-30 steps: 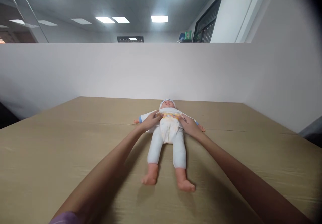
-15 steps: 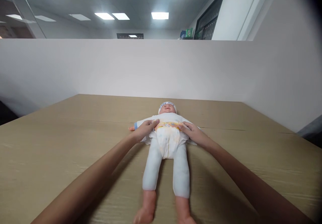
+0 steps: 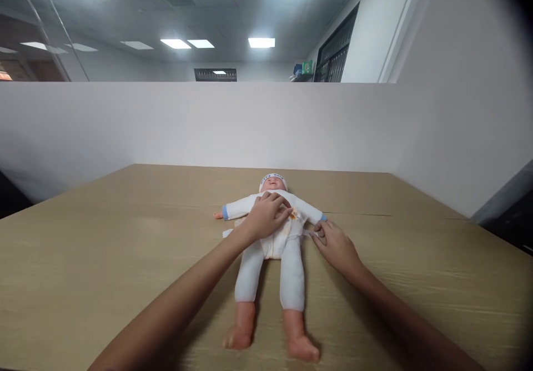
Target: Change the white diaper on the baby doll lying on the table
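A baby doll (image 3: 292, 274) in white clothes and a printed headband lies on its back, feet toward me. Around its hips is a white diaper (image 3: 275, 247) with an orange printed waistband, partly hidden by my left hand. My left hand (image 3: 266, 215) is on the front of the diaper, its fingers curled and its thumb close to them, pressing the waistband. Out at the doll's side, by its blue cuff, my right hand (image 3: 336, 244) pinches a white side tab (image 3: 308, 232) of the diaper, pulled outward. On the other side, another white tab (image 3: 227, 232) sticks out loose.
The doll lies on a wide tan table (image 3: 125, 237). A pale partition wall (image 3: 258, 126) rises behind the table's far edge and continues on the right. Beyond it are ceiling lights, a dark window and a green package (image 3: 307, 67).
My left hand has moved right, from the diaper's left edge onto its front. My right hand has moved outward from the waistband, drawing out the side tab. The view has tilted up a little.
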### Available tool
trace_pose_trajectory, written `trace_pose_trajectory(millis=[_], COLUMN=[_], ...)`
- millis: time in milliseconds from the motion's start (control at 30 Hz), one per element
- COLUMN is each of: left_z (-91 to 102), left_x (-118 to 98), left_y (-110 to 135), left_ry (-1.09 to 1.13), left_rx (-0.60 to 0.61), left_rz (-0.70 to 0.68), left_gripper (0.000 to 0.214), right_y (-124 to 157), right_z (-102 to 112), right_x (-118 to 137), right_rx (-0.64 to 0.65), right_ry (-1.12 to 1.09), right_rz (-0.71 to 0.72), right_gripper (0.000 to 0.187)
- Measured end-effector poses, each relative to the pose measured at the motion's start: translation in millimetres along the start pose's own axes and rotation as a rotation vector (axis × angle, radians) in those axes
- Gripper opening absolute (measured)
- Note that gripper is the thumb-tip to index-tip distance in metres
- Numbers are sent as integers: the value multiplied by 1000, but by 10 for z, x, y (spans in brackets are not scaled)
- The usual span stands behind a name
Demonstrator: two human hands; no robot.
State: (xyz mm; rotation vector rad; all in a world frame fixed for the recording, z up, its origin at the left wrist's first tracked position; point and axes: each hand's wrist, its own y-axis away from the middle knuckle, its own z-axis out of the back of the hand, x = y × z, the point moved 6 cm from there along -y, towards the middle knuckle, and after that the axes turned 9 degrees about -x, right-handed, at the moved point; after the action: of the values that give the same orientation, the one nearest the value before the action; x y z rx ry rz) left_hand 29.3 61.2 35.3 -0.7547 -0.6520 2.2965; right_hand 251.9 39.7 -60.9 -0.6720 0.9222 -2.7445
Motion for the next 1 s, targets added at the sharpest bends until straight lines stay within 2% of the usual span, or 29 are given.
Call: trace_pose_trajectory(millis=[133, 300, 433, 567, 733, 800, 1000], left_z=[-174, -203, -223, -230, -201, -187, -182], left_x=[0, 25, 27, 45, 38, 34, 58], left_y=[-12, 2, 8, 2, 6, 10, 19], left_ry=[-85, -144, -154, -150, -117, -115, -121], left_rx=[21, 31, 51, 76, 98, 94, 80], left_rz=[26, 10, 13, 57, 93, 97, 98], left_gripper=[24, 39, 47, 48, 50, 49, 56], right_y=[48, 39, 25, -52, -311, -440, -703], right_z=[-120, -213, -215, -114, 49, 14, -277], right_x=[-213, -351, -322, -213, 70, 223, 597], right_rx=[37, 129, 213, 287, 296, 302, 318], right_ry=[-14, -84, -205, -353, -494, -510, -489], right_rz=[-113, -288, -318, -297, -251, -226, -177], right_gripper=[25, 32, 37, 49, 48, 47, 46])
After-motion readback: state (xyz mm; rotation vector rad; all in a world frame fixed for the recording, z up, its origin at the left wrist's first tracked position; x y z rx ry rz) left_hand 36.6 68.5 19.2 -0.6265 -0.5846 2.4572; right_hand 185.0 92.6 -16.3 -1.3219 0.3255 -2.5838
